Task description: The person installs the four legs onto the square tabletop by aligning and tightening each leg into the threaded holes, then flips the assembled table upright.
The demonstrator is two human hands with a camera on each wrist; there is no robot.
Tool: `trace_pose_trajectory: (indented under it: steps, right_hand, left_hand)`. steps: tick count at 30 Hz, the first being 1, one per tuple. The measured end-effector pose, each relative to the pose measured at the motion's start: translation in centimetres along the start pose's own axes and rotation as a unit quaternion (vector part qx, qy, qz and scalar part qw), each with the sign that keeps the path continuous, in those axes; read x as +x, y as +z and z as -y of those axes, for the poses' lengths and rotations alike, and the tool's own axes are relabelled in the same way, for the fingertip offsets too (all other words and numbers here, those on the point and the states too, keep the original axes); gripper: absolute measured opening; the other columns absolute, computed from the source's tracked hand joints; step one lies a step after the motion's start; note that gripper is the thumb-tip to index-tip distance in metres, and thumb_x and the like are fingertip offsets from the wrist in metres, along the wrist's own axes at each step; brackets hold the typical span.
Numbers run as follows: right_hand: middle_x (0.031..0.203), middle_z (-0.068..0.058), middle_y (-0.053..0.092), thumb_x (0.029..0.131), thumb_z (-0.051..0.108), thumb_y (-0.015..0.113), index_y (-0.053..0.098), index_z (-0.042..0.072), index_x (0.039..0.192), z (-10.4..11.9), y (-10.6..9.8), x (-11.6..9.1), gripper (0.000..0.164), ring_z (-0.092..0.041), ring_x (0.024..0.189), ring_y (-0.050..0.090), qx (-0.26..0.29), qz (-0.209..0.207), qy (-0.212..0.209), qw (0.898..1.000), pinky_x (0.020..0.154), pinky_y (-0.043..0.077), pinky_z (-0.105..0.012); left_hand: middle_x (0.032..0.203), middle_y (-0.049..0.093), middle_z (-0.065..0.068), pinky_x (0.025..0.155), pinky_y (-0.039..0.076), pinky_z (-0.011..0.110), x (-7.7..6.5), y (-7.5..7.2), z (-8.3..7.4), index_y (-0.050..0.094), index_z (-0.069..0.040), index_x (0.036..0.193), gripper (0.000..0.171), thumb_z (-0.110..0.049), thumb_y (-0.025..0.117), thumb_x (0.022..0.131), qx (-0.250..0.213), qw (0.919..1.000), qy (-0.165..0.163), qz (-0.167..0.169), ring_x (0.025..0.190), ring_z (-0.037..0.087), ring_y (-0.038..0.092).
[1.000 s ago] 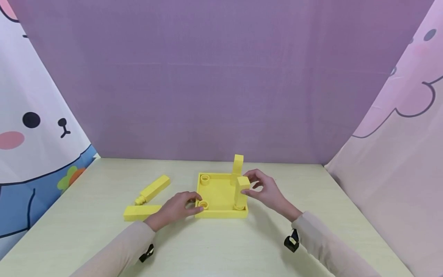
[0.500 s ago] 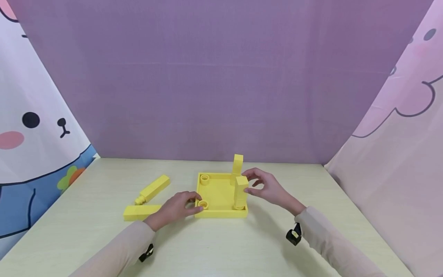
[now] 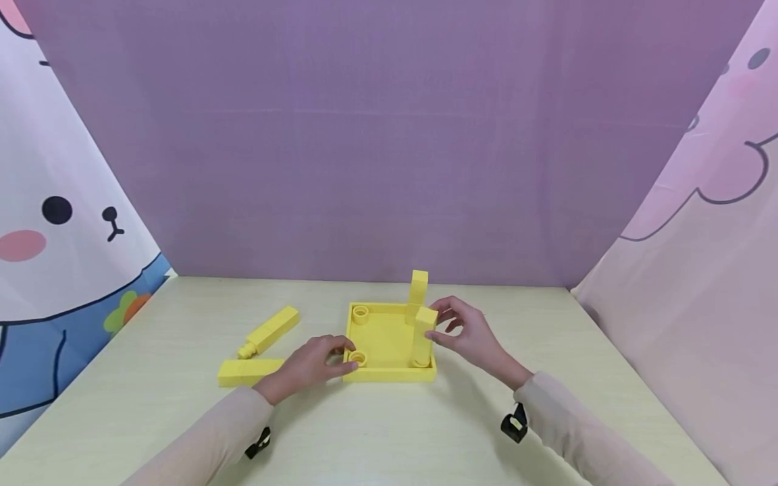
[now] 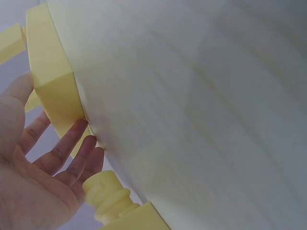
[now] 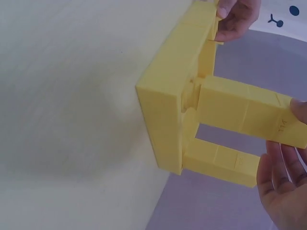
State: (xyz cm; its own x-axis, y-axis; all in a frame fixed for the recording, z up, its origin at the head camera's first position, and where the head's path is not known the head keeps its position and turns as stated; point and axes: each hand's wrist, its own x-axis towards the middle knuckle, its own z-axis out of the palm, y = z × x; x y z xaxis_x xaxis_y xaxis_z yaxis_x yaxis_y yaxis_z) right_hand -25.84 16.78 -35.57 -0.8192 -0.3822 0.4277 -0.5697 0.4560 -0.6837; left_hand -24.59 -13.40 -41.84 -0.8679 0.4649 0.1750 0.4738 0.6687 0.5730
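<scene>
Pale surface [image 3: 377, 439], purple curtain [image 3: 365, 155] rising behind it.

Yellow tray [image 3: 389, 375], low-walled and square, flat on the surface; landmark for all below.

Left grip [image 3: 308, 362] on the tray's near left corner, thumb and fingers straddling the wall. Right grip [image 3: 471, 337] just beyond the tray's right wall, thumb and fingers pinching the near right post [image 3: 421, 344] toward its top. That post stands upright in the tray's near right corner.

Step in hand, as I judge it: twisting this post down into its corner seat. Best done with the post square to the tray floor, short even turns, a light pinch; tilt would risk crossing the thread. The left grip should brace the tray against the twist. How deep the post sits, the right wrist view doesn't settle.

Tray contents: besides the held post, a far right post [image 3: 417, 289], upright and unheld, in the tray's far right corner. Far left socket [image 3: 360, 320] and near left socket [image 3: 358, 363] without posts.

Left of the tray, lying down: slanted post [image 3: 272, 331], and nearer post [image 3: 248, 373] partly behind the left grip.

Smallest: a loose post's threaded stub [image 4: 109, 196], near the tray's left side.
</scene>
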Motion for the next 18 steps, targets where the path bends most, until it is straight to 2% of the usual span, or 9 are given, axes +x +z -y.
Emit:
trace_pose_trajectory:
  steps: [6, 13, 18]
  right_hand:
    - [0.103, -0.006, 0.060, 0.073, 0.009, 0.076, 0.057, 0.009, 0.108, -0.4, 0.0, 0.0, 0.040, -0.025, 0.087, 0.061, 0.003, 0.005, -0.005, 1.000, 0.070, 0.051, -0.038]
    - [0.112, -0.006, 0.058, 0.075, 0.007, 0.074, 0.053, 0.010, 0.117, -0.3, -0.7, 0.5, 0.047, -0.023, 0.091, 0.058, -0.016, 0.065, -0.028, 0.997, 0.073, 0.051, -0.040]
    - [0.118, -0.007, 0.056, 0.076, 0.005, 0.072, 0.052, 0.009, 0.120, -0.4, -1.0, 0.9, 0.048, -0.024, 0.095, 0.056, -0.008, 0.096, -0.029, 0.995, 0.075, 0.050, -0.042]
  left_hand:
    - [0.103, 0.064, 0.000, 0.084, 0.048, 0.041, 0.0, -0.1, -0.1, 0.062, -0.013, 0.105, 0.030, -0.034, 0.064, 0.085, -0.001, 1.0000, 0.000, 0.000, 0.097, 0.021, 0.059]
    - [0.102, 0.064, 0.000, 0.082, 0.048, 0.040, 0.0, 0.0, 0.0, 0.062, -0.013, 0.105, 0.029, -0.034, 0.064, 0.085, -0.001, 1.0000, 0.004, 0.002, 0.096, 0.020, 0.059]
    - [0.102, 0.064, -0.001, 0.082, 0.048, 0.040, 0.0, 0.1, 0.2, 0.062, -0.013, 0.105, 0.030, -0.035, 0.063, 0.085, 0.000, 1.0000, 0.006, 0.002, 0.096, 0.019, 0.059]
